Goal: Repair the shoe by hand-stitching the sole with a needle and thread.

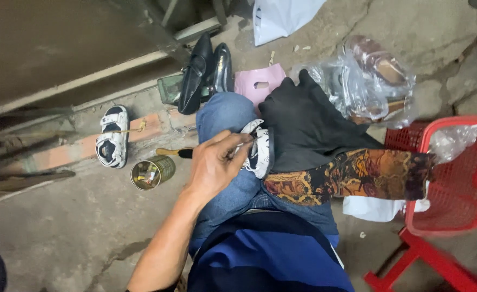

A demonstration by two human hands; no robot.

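Cracked concrete floor (60, 232) — red basket (460, 178), perhaps plastic, alongside.

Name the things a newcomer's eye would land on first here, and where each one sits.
The left hand at centre, pinching something thin against a white sandal on the person's knee. At right, a bright red basket on a red stand; at left, a second white sandal beside an open tin can on the concrete floor.

This is a street shoe-repair spot on rough, cracked concrete ground (60, 232). Around the open tin can (152, 173) lie shoes: a white sandal (112, 136) just left of it, black dress shoes (206, 73) behind it, and bagged shoes (376, 81) far to its right.
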